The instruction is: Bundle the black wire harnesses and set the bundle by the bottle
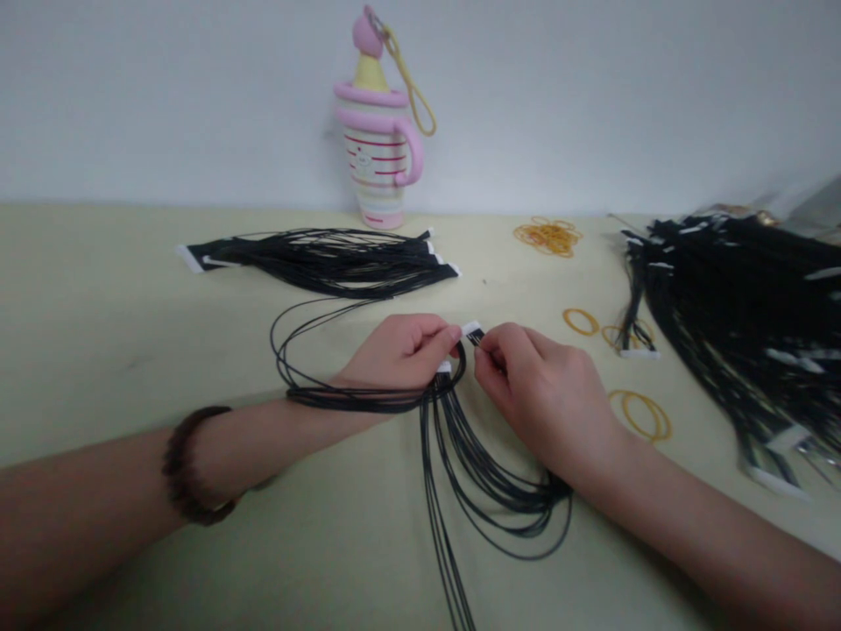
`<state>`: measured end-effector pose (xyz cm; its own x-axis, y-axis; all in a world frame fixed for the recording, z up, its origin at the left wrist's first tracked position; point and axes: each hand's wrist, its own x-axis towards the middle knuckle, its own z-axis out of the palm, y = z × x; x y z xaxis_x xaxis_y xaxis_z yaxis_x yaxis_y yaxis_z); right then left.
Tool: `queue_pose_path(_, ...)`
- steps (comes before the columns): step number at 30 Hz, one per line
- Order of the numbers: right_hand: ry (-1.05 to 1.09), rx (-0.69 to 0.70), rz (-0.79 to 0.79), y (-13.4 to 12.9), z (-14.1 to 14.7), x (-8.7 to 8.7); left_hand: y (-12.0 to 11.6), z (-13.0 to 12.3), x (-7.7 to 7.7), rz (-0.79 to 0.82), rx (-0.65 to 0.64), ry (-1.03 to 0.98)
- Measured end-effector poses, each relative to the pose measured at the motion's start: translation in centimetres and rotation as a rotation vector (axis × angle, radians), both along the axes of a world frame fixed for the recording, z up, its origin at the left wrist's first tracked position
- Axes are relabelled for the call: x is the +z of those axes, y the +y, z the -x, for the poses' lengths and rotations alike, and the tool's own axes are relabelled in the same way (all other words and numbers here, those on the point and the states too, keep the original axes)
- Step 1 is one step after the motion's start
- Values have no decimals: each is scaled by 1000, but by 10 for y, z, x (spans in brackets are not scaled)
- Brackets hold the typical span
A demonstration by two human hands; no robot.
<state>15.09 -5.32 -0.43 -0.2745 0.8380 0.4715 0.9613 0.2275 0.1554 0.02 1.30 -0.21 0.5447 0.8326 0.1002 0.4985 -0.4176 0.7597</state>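
Observation:
My left hand (407, 350) is closed on a black wire harness (368, 400), whose thin wires loop over the wrist and hang down toward the table's front. One white connector (444, 368) of that harness shows just below the left fingertips. Between the two hands is another white connector (471, 329) with black wires. My right hand (535, 377) pinches those wires close behind the connector. More wires curve beneath the right hand, where their ends are hidden.
Behind my hands lies a bundle of black wire harnesses (342, 258) with white connectors. A pink striped cup (379, 158) stands by the wall. Yellow rubber bands (548, 237) lie to the right, beside a large pile of black harnesses (755, 298).

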Motion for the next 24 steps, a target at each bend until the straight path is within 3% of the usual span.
queue_pose_path(11, 29, -17, 15, 1, 1, 0, -1, -1, 1, 31, 28, 7)
queue_pose_path(24, -10, -9, -27, 0, 2, -3, 0, 0, 2, 5, -31, 55)
